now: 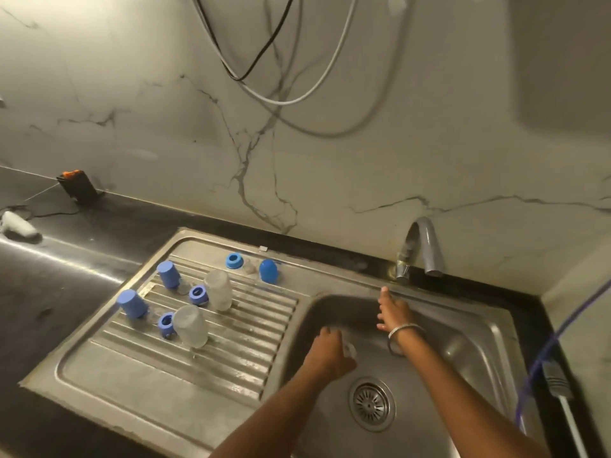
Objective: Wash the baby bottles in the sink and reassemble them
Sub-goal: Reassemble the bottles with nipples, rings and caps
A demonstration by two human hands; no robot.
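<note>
My left hand [327, 353] is low inside the sink basin [463, 345], fingers curled round a small clear piece [349, 348], blurred and hard to identify. My right hand [393, 310] reaches with straight fingers toward the tap [421, 249], holding nothing. On the ribbed drainboard [251, 328] two clear bottles [219, 290] [191, 325] stand upside down. Around them lie three blue caps [168, 274] [132, 304] [268, 271] and three blue collar rings [234, 260] [197, 294] [166, 323].
The drain strainer [372, 403] sits at the basin's bottom. A dark counter [49, 292] runs left, with a black and orange device [76, 186] and a white object [18, 223]. Cables [264, 61] hang on the marble wall. A blue hose [555, 335] crosses the right edge.
</note>
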